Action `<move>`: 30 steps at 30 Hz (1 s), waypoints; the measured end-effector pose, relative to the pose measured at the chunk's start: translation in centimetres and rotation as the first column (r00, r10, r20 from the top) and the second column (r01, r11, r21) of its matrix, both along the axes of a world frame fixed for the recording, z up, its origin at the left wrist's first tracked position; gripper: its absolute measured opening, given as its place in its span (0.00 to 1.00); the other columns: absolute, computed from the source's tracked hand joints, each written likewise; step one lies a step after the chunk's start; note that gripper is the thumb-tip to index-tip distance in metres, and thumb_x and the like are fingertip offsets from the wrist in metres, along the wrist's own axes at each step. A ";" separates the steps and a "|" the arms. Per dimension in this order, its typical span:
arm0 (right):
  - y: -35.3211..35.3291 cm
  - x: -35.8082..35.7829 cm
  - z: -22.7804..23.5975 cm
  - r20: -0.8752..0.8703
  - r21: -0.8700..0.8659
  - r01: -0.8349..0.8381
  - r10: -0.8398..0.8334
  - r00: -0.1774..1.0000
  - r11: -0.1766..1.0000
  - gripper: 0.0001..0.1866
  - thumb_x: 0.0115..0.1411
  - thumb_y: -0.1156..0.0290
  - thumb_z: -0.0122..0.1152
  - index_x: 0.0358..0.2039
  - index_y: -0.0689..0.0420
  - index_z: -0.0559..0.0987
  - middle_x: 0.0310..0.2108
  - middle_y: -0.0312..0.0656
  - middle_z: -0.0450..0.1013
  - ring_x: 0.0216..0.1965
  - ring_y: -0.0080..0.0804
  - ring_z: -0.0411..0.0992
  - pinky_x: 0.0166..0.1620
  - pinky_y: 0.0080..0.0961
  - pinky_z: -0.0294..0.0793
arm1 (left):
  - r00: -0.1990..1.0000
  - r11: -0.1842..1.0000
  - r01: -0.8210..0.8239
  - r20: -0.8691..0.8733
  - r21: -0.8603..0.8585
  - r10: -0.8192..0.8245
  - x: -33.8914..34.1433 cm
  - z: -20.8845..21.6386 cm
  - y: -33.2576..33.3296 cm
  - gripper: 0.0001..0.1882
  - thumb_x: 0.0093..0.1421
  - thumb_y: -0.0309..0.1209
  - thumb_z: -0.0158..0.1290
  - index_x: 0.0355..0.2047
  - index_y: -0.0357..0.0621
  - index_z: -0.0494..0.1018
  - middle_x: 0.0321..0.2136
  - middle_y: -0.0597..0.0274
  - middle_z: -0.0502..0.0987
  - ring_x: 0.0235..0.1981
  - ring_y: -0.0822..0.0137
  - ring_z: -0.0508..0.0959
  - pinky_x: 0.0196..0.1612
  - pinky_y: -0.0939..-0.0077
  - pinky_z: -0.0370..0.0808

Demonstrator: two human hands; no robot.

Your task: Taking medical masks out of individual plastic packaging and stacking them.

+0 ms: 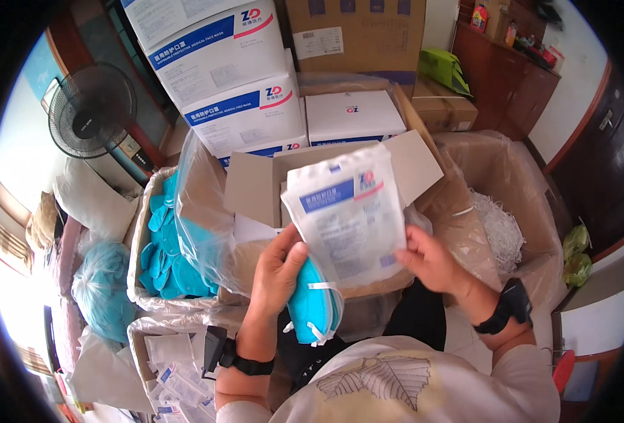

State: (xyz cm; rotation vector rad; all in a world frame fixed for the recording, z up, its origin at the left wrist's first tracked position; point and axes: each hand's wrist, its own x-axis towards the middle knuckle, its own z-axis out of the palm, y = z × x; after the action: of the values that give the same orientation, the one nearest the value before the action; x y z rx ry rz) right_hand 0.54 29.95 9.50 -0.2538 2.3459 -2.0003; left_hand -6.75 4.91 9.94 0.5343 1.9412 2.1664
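A white flat pouch (343,247) with a blue band and a red mark is held up in front of me. My right hand (428,259) pinches its lower right edge between thumb and fingers. My left hand (278,268) is closed at its lower left side and grips a small stack of teal face masks (308,310) with white straps. The masks hang below the left thumb, partly overlapping the pouch's lower corner. Behind the pouch stands an open carton (252,189) with its flaps spread; the pouch hides most of its inside.
To the left, a plastic-lined box (137,278) holds many teal masks. Nearer, another box (135,338) contains white pouches. White cartons (216,60) are stacked behind. On the right, a lined box (541,204) holds white straps. A fan (89,113) stands far left.
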 end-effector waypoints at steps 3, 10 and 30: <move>0.2 2.6 -3.5 0.064 -0.162 -0.032 0.043 0.997 0.986 0.17 0.60 0.78 0.46 0.50 0.63 0.61 0.43 0.40 0.67 0.44 0.24 0.67 0.47 0.21 0.66 | 0.986 0.995 0.096 0.131 0.029 -0.099 0.9 0.1 1.8 0.20 0.59 0.36 0.50 0.48 0.36 0.66 0.39 0.64 0.73 0.37 0.78 0.70 0.41 0.84 0.66; 1.3 4.1 -6.8 -0.003 -0.183 -0.111 0.113 0.994 0.977 0.28 0.57 0.73 0.53 0.56 0.61 0.56 0.52 0.41 0.61 0.50 0.30 0.63 0.52 0.28 0.62 | 0.996 0.910 0.093 0.034 -0.404 -0.087 2.3 -0.7 3.5 0.09 0.57 0.36 0.52 0.31 0.44 0.73 0.22 0.66 0.75 0.23 0.75 0.73 0.27 0.80 0.69; -3.9 1.0 -4.7 0.001 0.690 -0.470 0.648 0.761 0.550 0.14 0.56 0.60 0.51 0.23 0.57 0.72 0.21 0.40 0.68 0.25 0.37 0.70 0.28 0.29 0.69 | 0.888 0.652 0.194 -0.151 -0.733 -0.434 6.7 -3.7 0.3 0.08 0.56 0.34 0.51 0.27 0.44 0.74 0.20 0.59 0.73 0.21 0.61 0.73 0.26 0.71 0.70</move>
State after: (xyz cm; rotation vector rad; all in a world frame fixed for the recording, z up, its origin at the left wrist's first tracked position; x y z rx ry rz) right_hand 1.55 26.10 4.83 -1.1109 2.4651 -0.8004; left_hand -0.05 5.25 6.27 1.0103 2.3915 1.0222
